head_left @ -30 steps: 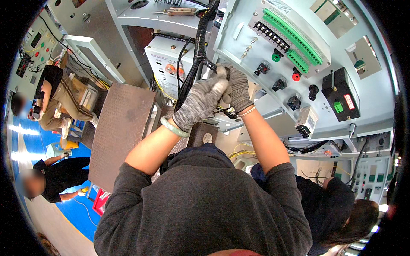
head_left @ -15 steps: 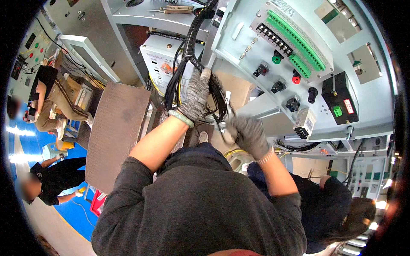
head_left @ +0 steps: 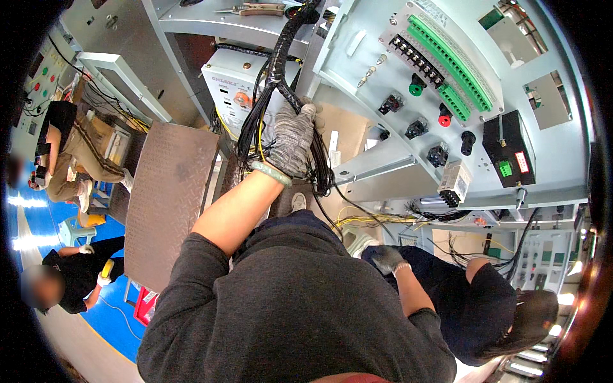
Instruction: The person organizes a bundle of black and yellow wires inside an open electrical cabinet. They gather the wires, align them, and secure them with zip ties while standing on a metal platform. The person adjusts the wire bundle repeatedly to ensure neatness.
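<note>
My left hand [head_left: 292, 142], in a grey knitted glove, is closed around a branch of a black wrapped wire harness [head_left: 281, 60]. Above the hand the harness forks. Loose black wires [head_left: 255, 127] hang from its left branch, and more black wires [head_left: 321, 159] drop below and beside my fingers. My right hand [head_left: 387, 260], also gloved, is low on the right, away from the bundle. Its fingers are too small and dark to read. One thin black wire [head_left: 364, 210] slants from the bundle toward it; whether the hand holds that wire I cannot tell.
An open grey panel [head_left: 357, 64] with green terminal strips [head_left: 450, 64] fills the upper right. Behind the harness stands a white box [head_left: 227, 83]. Pliers [head_left: 258, 9] lie on the shelf above. A brown metal plate [head_left: 169, 204] is at left. Another person [head_left: 472, 306] is close on the right.
My right hand has moved down and right, away from the wires. My left hand keeps its grip on the harness. A thin wire now stretches out from the bundle toward the lower right.
</note>
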Demonstrator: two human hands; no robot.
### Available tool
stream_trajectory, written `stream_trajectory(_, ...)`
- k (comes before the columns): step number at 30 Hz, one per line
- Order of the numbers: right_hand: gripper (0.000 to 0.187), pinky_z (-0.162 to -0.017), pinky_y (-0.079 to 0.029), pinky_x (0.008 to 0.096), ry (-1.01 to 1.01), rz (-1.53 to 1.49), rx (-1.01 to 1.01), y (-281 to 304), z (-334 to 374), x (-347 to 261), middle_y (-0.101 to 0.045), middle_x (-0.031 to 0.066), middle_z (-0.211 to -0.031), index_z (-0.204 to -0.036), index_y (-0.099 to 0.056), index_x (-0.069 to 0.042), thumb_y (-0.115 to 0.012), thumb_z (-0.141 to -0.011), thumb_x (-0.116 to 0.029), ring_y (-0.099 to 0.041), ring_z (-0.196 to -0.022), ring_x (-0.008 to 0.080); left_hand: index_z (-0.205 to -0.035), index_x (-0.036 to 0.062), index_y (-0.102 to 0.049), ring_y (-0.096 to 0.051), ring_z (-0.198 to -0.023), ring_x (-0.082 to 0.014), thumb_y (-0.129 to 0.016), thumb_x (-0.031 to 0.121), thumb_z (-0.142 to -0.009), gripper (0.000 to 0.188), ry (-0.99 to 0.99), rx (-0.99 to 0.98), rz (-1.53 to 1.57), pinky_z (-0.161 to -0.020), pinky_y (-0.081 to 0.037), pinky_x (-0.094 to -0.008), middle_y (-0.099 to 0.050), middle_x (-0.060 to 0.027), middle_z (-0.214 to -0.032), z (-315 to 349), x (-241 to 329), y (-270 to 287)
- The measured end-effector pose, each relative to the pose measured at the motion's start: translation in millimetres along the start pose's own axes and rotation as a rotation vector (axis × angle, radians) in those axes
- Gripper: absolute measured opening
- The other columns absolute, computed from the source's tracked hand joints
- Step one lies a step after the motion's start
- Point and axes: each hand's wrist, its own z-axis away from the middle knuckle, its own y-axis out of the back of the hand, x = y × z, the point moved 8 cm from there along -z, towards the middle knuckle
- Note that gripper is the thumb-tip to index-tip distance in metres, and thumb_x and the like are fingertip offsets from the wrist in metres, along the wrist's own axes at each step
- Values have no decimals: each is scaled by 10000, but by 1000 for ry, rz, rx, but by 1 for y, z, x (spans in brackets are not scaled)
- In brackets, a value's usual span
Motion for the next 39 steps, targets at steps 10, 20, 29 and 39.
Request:
stream_trajectory(10, 577, -750, -487, 351, 195, -864, 1360, 437, 51, -73, -601, 174, -908, -1262, -397, -60, -654, -774, -231, -613, -840, 300, -1150, -33, -461, -567, -1006, -216, -524, -16, -801, 355, -161, -381, 69, -902, -454, -313, -552, -128, -1099, 11, 2, -13)
stream_trajectory(20, 443, -772, -467, 412, 181, -315, 1352, 478, 100, -88, -617, 185, -981, -1258, -461, -105, -544, -846, -245, -599, -890, 346, -1092, 3, -526, -608, -840, -312, -451, 217, -933, 278, -482, -199, -669, -730, -471, -366, -627, -169, -895, 42, 45, -18)
stream_trajectory(29, 332, -763, -482, 412, 37, -9, 1218, 518, 154, -104, -623, 166, -945, -1189, -508, -113, -496, -873, -213, -603, -867, 319, -1070, 50, -585, -597, -838, -222, -592, 222, -859, 273, -721, -190, -553, -770, -473, -323, -623, -120, -925, 43, 116, 2)
stream_trajectory(39, 257, -687, -473, 389, -59, 579, 956, 595, 197, -151, -623, 133, -792, -1074, -598, -90, -575, -834, -179, -596, -706, 295, -1027, 66, -648, -525, -1067, -281, -669, 187, -759, 295, -1138, -167, -884, -925, -405, -372, -599, -114, -1107, 19, 145, -19)
